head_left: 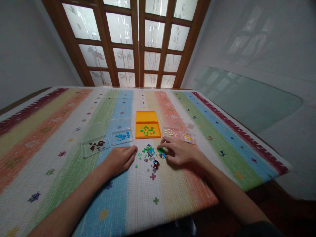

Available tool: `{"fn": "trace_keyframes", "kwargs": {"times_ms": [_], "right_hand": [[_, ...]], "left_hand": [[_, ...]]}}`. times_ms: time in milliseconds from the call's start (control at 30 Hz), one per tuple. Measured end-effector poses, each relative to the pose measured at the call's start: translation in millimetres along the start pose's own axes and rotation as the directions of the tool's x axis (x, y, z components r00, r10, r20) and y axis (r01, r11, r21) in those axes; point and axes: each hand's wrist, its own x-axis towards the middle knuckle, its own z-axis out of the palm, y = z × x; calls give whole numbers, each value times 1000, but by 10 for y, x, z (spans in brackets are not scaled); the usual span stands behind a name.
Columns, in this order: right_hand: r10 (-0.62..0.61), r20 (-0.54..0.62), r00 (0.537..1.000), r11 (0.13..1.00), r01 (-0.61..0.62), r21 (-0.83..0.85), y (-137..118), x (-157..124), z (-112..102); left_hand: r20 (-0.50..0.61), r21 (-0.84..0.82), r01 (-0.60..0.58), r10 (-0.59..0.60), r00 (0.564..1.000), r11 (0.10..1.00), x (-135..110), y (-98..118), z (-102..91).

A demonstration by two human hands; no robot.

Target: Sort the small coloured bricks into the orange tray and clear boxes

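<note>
A loose pile of small toy bricks [149, 150], green, blue and dark brown, lies on the striped cloth between my hands. My left hand [122, 158] rests on the cloth just left of it, fingers curled and pressed together; whatever they might hold is hidden. Over the pile's right edge, my right hand [176, 150] has its thumb and fingers apart, with the fingertips at some green and blue bricks [161, 153]. Behind the pile stands an orange box [138, 136], its lid folded back, with green bricks [147, 130] inside.
Left of the box are clear trays of blue bricks [122, 136] and brown bricks [97, 145]. Cream bricks [170, 132] and yellow pieces [187, 137] sit in clear trays on the right. The striped tablecloth [103, 194] covers the table; wooden doors [138, 42] stand beyond.
</note>
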Motion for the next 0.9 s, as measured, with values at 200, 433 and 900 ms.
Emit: {"fn": "trace_keyframes", "kwargs": {"times_ms": [200,433,900], "right_hand": [[-4,10,1000,1000,3,15,-4,3,2],[-7,20,1000,1000,7,21,-5,18,-6],[10,32,999,999,-11,41,78,39,-4]], "left_hand": [[-8,2,-5,5,1000,1000,-4,-8,6],[8,14,8,-8,1000,1000,1,5,-3],[10,35,6,-6,1000,999,4,6,9]]}}
